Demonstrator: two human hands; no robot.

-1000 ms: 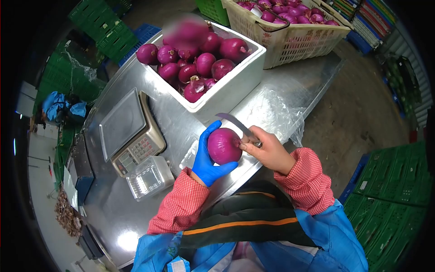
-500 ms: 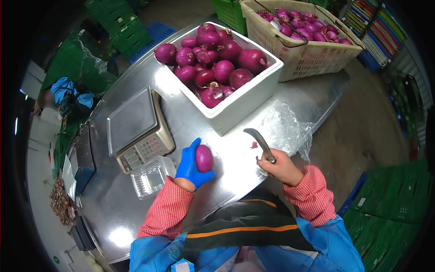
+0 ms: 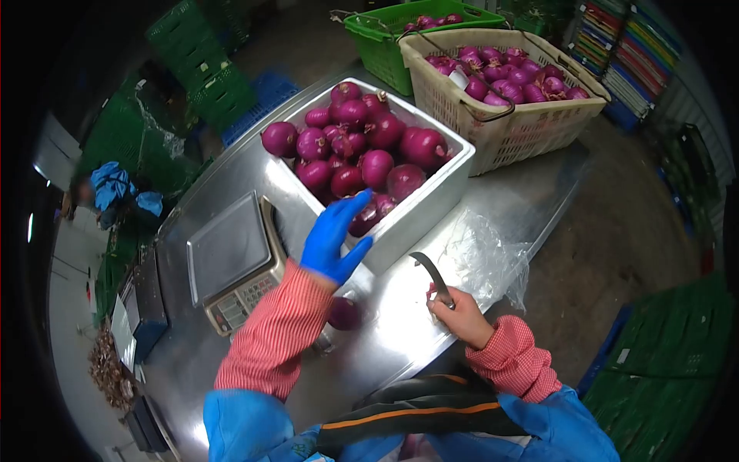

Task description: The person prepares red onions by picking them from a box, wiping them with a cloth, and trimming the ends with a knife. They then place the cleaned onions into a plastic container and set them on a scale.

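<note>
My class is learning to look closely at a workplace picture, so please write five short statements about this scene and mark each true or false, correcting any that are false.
1. The left hand wears a blue glove. True.
2. The right hand holds a spoon. False: it holds a knife.
3. An onion lies near the left sleeve, outside the white box. True.
4. The scale stands right of the white box in the picture. False: it stands to the left of it.
5. The beige basket behind the white box has onions in it. True.
</note>
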